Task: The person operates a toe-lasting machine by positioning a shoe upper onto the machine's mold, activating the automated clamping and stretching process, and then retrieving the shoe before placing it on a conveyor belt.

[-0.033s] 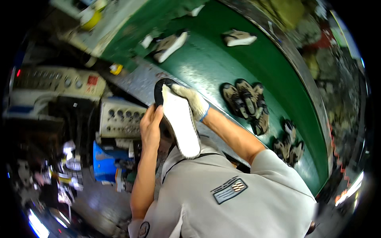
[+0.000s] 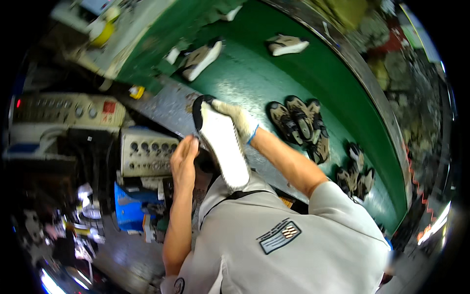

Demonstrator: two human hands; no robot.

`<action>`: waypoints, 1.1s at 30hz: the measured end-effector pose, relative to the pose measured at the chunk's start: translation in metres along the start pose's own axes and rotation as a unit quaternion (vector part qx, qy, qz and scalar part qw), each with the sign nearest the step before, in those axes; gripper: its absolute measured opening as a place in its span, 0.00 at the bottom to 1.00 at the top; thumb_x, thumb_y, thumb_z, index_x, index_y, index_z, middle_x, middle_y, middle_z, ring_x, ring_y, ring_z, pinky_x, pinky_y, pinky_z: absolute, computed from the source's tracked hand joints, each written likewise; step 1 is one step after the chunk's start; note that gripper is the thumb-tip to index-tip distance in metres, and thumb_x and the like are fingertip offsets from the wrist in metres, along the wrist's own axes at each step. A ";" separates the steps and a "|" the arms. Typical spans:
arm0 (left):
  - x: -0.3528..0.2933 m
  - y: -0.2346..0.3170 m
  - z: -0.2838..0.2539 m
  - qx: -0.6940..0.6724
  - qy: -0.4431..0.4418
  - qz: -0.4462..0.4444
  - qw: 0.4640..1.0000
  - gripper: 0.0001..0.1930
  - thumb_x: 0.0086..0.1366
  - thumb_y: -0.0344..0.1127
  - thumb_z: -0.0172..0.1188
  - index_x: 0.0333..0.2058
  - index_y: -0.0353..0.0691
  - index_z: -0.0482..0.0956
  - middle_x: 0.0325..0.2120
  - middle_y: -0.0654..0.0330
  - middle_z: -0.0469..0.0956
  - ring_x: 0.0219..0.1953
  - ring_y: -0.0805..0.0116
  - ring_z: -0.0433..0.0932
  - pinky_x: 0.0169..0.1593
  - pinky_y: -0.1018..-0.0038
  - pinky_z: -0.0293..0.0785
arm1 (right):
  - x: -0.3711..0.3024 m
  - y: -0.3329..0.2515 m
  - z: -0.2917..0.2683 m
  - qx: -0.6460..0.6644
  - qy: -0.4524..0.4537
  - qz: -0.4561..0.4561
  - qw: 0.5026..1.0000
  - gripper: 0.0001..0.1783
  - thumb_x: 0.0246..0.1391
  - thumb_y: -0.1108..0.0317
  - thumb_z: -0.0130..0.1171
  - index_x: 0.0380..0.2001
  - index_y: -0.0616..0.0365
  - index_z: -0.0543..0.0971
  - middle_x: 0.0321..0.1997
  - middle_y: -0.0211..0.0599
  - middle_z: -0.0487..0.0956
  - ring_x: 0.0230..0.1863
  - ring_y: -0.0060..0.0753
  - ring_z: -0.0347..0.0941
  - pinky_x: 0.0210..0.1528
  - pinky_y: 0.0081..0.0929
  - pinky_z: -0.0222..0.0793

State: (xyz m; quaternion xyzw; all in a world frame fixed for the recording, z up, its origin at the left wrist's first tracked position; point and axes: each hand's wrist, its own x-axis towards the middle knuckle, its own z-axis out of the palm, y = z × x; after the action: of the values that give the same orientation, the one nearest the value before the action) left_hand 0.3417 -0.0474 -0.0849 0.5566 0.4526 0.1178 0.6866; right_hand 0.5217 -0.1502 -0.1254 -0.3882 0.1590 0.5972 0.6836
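In front of my body is a shoe (image 2: 224,147), its white underside facing up and its black toe pointing away from me. My right hand (image 2: 239,121), in a cream knitted glove with a blue cuff edge, grips it along the right side near the toe. My bare left hand (image 2: 184,159) is just left of the shoe, apart from it, with its fingers loosely extended and nothing visible in them. The heel end lies over my lap. The shoe's upper is mostly hidden beneath.
A green trough-like bench (image 2: 245,73) runs from the back to the right. On it are a pale-soled shoe (image 2: 203,60), another (image 2: 288,45), and grouped brown-black sandals (image 2: 298,120). Left stand a control box with knobs (image 2: 148,153) and a panel (image 2: 68,109); a blue part (image 2: 128,208) sits below.
My left hand has come off the shoe's left side, leaving a small gap. My right hand still holds the shoe. The view has shifted slightly.
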 end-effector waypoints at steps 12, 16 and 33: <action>0.017 -0.082 -0.018 0.158 -0.077 -0.076 0.982 0.17 0.70 0.35 0.61 0.51 0.28 0.79 0.41 0.54 0.84 0.43 0.68 0.83 0.46 0.76 0.76 | 0.111 -0.157 -0.233 -0.890 0.261 0.112 0.358 0.34 0.66 0.40 0.43 0.48 0.59 0.83 0.58 0.50 0.80 0.58 0.54 0.76 0.56 0.46 0.73; 0.019 -0.091 -0.025 0.132 -0.034 -0.115 0.984 0.15 0.69 0.35 0.62 0.48 0.28 0.80 0.39 0.54 0.84 0.40 0.68 0.83 0.43 0.75 0.77 | 0.129 -0.218 -0.250 -0.755 0.359 0.042 0.548 0.29 0.62 0.44 0.49 0.51 0.55 0.84 0.56 0.48 0.81 0.58 0.51 0.78 0.58 0.49 0.72; 0.028 -0.116 -0.027 0.142 -0.021 -0.206 0.968 0.15 0.68 0.34 0.64 0.47 0.27 0.81 0.37 0.54 0.85 0.39 0.69 0.82 0.43 0.74 0.77 | 0.214 -0.296 -0.337 0.017 0.386 -0.316 0.867 0.30 0.50 0.58 0.74 0.50 0.68 0.77 0.48 0.46 0.83 0.42 0.41 0.83 0.45 0.37 0.80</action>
State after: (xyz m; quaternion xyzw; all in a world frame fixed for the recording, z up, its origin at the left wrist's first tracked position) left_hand 0.2974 -0.0522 -0.1989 0.5456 0.5552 -0.1033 0.6192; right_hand 0.9336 -0.2398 -0.3885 -0.6052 0.2890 0.1487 0.7267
